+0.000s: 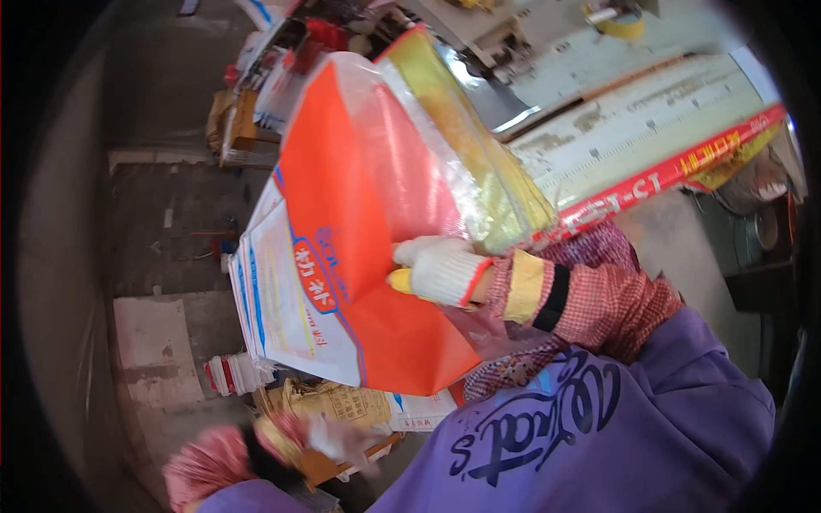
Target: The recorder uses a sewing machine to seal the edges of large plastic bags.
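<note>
My right hand [440, 269], in a white knit glove with a yellow fingertip, is closed on a large orange and white printed bag [342, 188]. The bag slants across the middle, with a stack of white bag edges [248, 299] along its left side. Clear pinkish plastic [415, 162] lies beside the orange face, and a yellow translucent bag [505, 201] is just beyond it. At the lower left my left hand [338, 440], also in a pale glove, is smeared by motion near a brown printed paper sack [342, 400]; its fingers cannot be made out.
A pale worktable [590, 141] with a ruler-like scale stretches across the upper right, edged by a red printed strip [650, 184]. Machine parts [505, 51] and a yellow tape roll [620, 24] sit at the back. Piled items [256, 111] stand upper left; a small bundle [235, 374] lies below.
</note>
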{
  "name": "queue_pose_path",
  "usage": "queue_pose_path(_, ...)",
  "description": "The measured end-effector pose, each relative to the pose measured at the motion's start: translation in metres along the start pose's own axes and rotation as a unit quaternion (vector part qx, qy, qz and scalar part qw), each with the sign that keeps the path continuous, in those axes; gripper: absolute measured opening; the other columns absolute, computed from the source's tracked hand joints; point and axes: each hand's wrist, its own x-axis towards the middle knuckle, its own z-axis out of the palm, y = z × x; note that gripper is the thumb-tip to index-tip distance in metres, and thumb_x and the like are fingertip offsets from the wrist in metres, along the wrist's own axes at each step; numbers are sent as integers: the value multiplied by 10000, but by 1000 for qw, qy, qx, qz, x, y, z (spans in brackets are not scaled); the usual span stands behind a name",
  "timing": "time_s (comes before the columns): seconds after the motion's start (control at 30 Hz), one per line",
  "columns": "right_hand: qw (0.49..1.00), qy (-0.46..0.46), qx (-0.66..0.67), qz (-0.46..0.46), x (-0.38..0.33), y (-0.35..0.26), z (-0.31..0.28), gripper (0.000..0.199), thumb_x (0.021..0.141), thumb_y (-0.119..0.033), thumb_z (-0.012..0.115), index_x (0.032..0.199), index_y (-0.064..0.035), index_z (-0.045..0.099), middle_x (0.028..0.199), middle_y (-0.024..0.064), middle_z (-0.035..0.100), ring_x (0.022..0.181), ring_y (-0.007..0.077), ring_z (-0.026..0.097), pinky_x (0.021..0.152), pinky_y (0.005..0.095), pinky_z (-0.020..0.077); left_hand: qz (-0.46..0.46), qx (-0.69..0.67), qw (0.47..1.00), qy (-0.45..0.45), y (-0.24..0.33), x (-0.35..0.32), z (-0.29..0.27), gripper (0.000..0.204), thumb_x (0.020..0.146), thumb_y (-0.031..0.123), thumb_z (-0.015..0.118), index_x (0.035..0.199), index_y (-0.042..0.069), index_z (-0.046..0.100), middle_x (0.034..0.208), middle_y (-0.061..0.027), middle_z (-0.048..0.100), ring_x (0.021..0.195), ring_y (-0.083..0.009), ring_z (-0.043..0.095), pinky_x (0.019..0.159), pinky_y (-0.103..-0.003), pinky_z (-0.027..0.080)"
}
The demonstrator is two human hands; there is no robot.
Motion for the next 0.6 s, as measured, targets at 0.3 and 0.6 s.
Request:
queue_pose_path(0.3, 997, -8, 52, 53, -1, 8, -8, 350, 770, -282, 520, 1030, -57, 589, 947, 159, 616, 892, 305, 591, 776, 398, 459, -183, -262, 876, 361, -6, 80, 50, 387, 892, 260, 465, 1201, 28, 437, 1131, -132, 534, 1043, -230, 518, 920, -319, 388)
queue_pose_path(0.6, 996, 14, 64, 66, 1, 2, -12, 354, 767, -282, 513, 1033, -62, 591, 966, 161, 608, 924, 312, 577, 792, 405, 449, -185, -277, 858, 392, 3, 90, 27, 357, 887, 248, 478, 1163, 22, 459, 1112, -127, 547, 1018, -229, 533, 897, -317, 405)
